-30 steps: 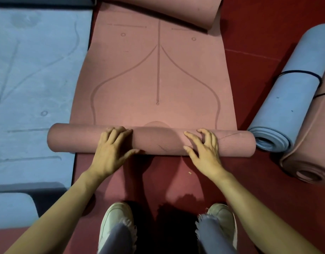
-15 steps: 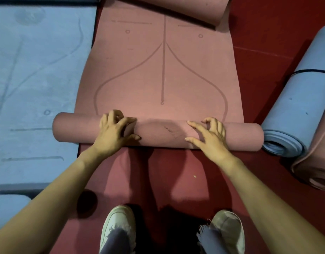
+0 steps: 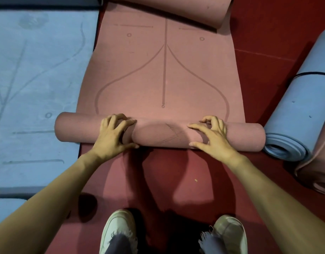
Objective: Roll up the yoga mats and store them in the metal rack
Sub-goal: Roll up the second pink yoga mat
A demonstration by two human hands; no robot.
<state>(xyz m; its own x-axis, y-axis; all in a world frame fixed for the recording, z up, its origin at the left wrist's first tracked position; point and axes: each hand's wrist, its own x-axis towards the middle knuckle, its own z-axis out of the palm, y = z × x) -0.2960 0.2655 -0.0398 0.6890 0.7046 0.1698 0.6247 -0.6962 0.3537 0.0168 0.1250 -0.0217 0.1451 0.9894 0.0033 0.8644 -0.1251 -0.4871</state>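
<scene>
Nearest: our shoes point(image 3: 119, 230) on the red floor point(image 3: 258, 74), toes pointing at the work, both arms reaching forward

Left hand point(image 3: 110, 136) and right hand point(image 3: 213, 138) sit on the roll point(image 3: 161, 133) of the pink mat point(image 3: 163, 79), either side of its middle and about level, so neither leads. Left fingers are spread and bent over the crest, thumb at the near base. On the right, forefinger and thumb lie along the near face and the other fingers hook over the top. Both hands are wrapped onto the roll

Key relation: the roll's long axis runs left-right, square to our arms. The unrolled part lies flat straight ahead of the fingertips, so we judge the next push goes directly away from us

The roll's left end overhangs the flat blue mat point(image 3: 38, 79). Its right end is just beside a rolled blue mat point(image 3: 301, 116), and drifting right could bump it

A good stretch is left to roll, we reckon. The far end meets another pink roll point(image 3: 176, 10); we can't tell if that lies on the mat or is its own curled end. A rolled pink mat point(image 3: 319, 171) lies far right. Metal rack not in view
</scene>
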